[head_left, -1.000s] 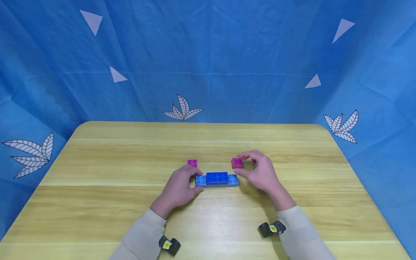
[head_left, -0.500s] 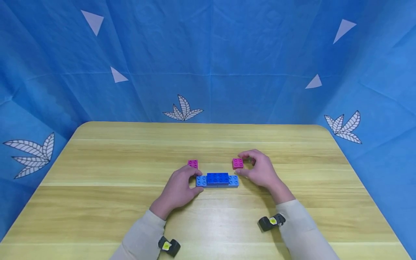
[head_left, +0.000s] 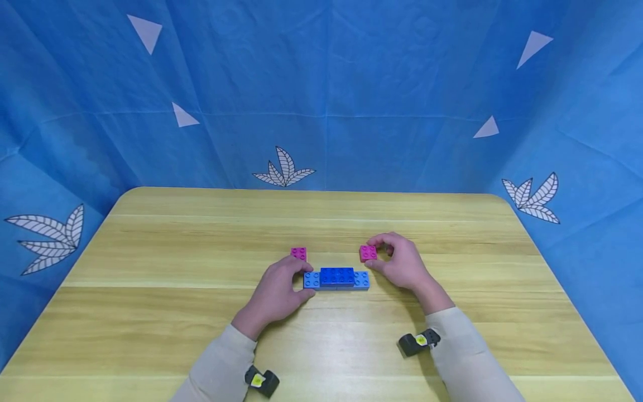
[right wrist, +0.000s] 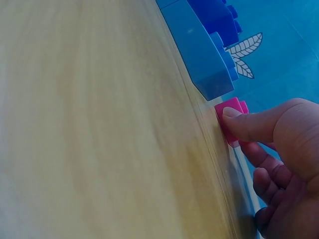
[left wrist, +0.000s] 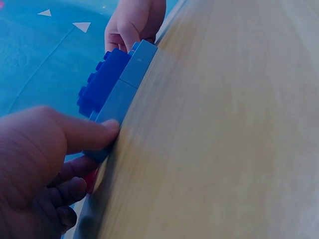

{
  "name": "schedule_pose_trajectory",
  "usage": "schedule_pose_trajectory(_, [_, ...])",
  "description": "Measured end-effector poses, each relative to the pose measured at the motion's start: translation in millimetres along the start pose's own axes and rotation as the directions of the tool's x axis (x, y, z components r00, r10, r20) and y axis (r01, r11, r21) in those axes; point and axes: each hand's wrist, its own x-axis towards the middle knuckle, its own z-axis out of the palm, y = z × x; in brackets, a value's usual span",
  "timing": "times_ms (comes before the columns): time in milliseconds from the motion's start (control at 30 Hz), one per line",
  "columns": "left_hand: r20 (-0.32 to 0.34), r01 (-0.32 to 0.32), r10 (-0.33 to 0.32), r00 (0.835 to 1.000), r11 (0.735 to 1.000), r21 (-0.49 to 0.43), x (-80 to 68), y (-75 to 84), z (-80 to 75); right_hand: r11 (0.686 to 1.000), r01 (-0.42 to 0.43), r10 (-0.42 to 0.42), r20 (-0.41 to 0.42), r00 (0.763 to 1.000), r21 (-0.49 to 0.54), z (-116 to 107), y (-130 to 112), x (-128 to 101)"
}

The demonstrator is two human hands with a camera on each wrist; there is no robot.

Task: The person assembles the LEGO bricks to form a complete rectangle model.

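Two light blue bricks [left wrist: 115, 101] lie end to end on the table, bridged by a dark blue brick [head_left: 337, 276] seated on top. My left hand [head_left: 276, 290] pinches the left end of this row between thumb and fingers. At the right, my right hand [head_left: 402, 262] pinches a small pink brick [right wrist: 228, 122], thumb on its near side. That brick sits just behind the row's right end. A second small pink brick [head_left: 298, 253] lies behind my left fingers, which partly cover it in the head view.
The wooden table [head_left: 201, 234] stretches around the bricks, its far edge meeting a blue curtain [head_left: 321, 84] printed with leaves and triangles. A black strap device is worn on each sleeve, close to the tabletop.
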Motion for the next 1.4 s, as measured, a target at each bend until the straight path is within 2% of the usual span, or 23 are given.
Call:
schedule_pose_trajectory(567, [-0.001, 0.002, -0.002, 1.000, 1.000, 0.013, 0.5, -1.2, 1.4, 0.998, -0.047, 0.045, 0.028, 0.999, 0.050, -6.8, -11.5, -8.3])
schedule_pose_trajectory(833, [0.001, 0.008, -0.008, 1.000, 1.000, 0.010, 1.9, -1.7, 2.3, 0.998, 0.007, -0.010, 0.049, 0.999, 0.069, -9.8, -19.8, -14.0])
schedule_pose_trajectory(1400, [0.000, 0.002, -0.002, 1.000, 1.000, 0.003, 1.9, -2.6, 2.2, 0.996, 0.054, -0.061, 0.112, 0.992, 0.065, -8.0, -25.2, -25.6])
